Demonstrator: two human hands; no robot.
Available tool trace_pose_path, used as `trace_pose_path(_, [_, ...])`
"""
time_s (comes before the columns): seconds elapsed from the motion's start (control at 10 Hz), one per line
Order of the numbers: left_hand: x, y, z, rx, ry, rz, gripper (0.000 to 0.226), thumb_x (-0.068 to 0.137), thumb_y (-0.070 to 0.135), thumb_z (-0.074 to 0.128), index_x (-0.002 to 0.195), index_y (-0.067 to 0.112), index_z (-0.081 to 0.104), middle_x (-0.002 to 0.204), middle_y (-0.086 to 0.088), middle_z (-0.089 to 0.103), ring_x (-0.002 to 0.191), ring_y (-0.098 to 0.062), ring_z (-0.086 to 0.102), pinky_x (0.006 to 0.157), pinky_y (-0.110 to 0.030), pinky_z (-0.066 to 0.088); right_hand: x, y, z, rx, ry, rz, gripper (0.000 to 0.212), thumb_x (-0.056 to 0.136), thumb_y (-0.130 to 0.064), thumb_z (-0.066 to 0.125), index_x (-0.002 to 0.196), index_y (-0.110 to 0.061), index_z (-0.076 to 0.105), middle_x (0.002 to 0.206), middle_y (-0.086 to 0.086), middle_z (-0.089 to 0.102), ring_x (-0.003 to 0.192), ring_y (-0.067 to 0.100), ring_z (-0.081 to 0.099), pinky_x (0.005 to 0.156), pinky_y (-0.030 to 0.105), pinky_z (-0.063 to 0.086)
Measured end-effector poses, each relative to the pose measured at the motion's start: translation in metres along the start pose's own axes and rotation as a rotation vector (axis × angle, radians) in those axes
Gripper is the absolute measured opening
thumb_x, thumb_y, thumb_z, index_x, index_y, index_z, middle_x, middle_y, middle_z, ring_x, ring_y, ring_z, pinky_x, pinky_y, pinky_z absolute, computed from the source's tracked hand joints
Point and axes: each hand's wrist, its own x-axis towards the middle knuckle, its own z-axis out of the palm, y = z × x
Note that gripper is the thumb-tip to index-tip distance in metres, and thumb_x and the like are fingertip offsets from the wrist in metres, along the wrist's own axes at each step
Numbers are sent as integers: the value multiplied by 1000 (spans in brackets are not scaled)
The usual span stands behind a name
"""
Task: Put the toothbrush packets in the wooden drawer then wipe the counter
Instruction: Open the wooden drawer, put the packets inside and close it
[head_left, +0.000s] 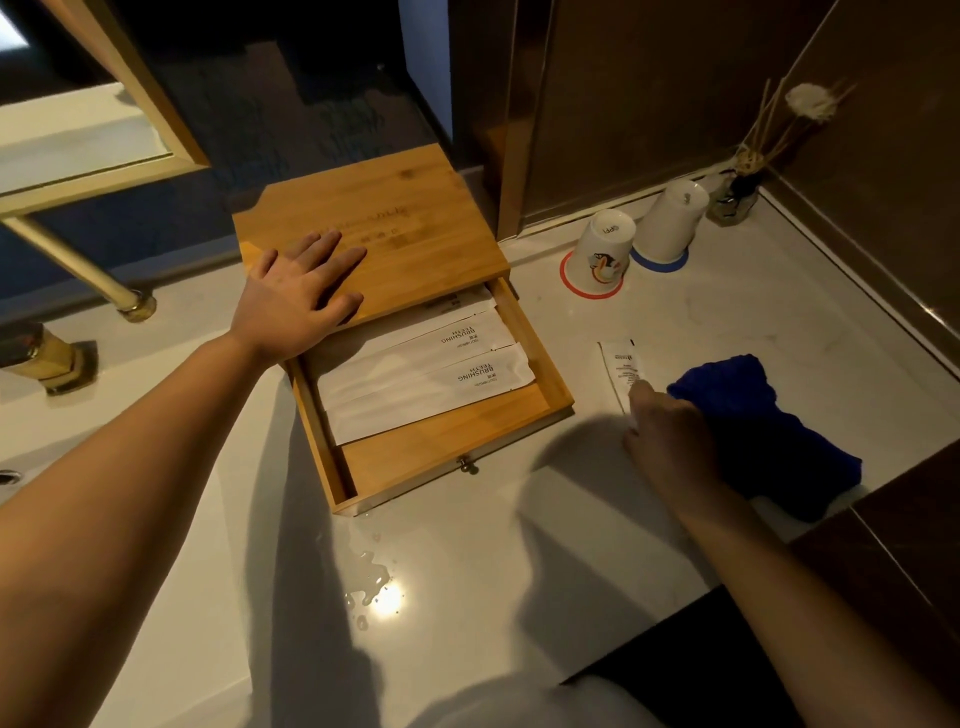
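A wooden box (374, 228) stands on the white counter (467, 571) with its drawer (452, 457) pulled out toward me. Three white toothbrush packets (415, 374) lie inside the drawer. My left hand (301, 296) rests flat on the box lid, fingers spread. To the right of the drawer, a small white packet (618, 364) lies on the counter. My right hand (670, 436) is curled over the near end of that packet, fingers touching it. A blue cloth (753, 431) lies bunched just right of that hand.
Two upturned white cups (602, 254) (670, 221) stand on red and blue coasters at the back. A reed diffuser (737, 192) fills the far corner. A water puddle (369, 582) lies in front of the drawer. A gold tap (47, 358) and sink are at left.
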Motion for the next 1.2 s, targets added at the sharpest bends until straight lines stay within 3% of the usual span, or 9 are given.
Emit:
trace_pose_path(0.1, [0,0,0,3,-2,5,61,88,58,23,145,37,21,158,-1,18,145,-23,14,114,-51,9,0,6,-12,258,64,64,14,85,-8,62,97,-2,57,92,21,67,77,30,65,56,32,55])
trace_pose_path(0.2, [0,0,0,2,-3,4,61,88,59,22,145,38,21,158,-1,18,145,-23,14,114,-51,9,10,17,-24,599,-26,243,9,83,-2,56,81,-10,59,68,7,57,62,18,50,52,24,40])
trace_pose_path(0.3, [0,0,0,-2,-3,1,61,87,59,22,145,38,21,158,-1,18,145,-23,14,114,-51,9,18,21,-32,768,-82,316,17,81,0,56,74,-15,59,62,-2,53,70,20,50,61,25,39])
trace_pose_path(0.5, [-1,2,-1,-5,2,-7,63,86,60,21,145,38,22,157,0,20,146,-22,14,114,-50,10,27,-2,-62,915,-97,233,17,83,0,60,96,-7,67,76,-2,62,75,15,59,69,25,48])
trace_pose_path(0.6, [-1,2,0,1,5,-9,64,85,61,20,145,38,22,157,0,20,145,-21,14,114,-48,10,37,-22,-92,890,-81,51,22,86,-5,57,105,-13,67,92,-2,66,90,12,61,86,29,48])
trace_pose_path(0.8, [-3,5,-4,-32,20,6,69,81,62,22,144,34,25,157,-2,22,145,-24,16,114,-48,10,49,-103,-130,643,-165,-416,24,89,-12,55,109,-20,65,92,-17,58,83,-7,50,70,10,39])
trace_pose_path(0.9, [-4,4,-3,-7,21,7,67,82,62,24,144,36,25,157,-3,22,145,-24,16,114,-49,10,51,-141,-115,503,-243,-604,24,90,-13,52,107,-19,68,103,-7,66,93,5,57,81,18,47])
trace_pose_path(1.0, [-2,5,-3,-3,11,-5,64,85,61,19,144,37,25,157,-2,22,145,-23,18,113,-48,13,52,-164,-83,336,-259,-667,26,92,-15,49,107,-20,68,112,0,68,100,17,60,89,36,51])
trace_pose_path(1.2, [0,2,-1,-24,-1,-13,58,89,57,25,144,39,22,158,1,18,146,-21,14,115,-50,7,44,-170,-31,93,-405,-632,34,90,-11,43,112,-26,65,120,4,64,104,26,58,89,37,50])
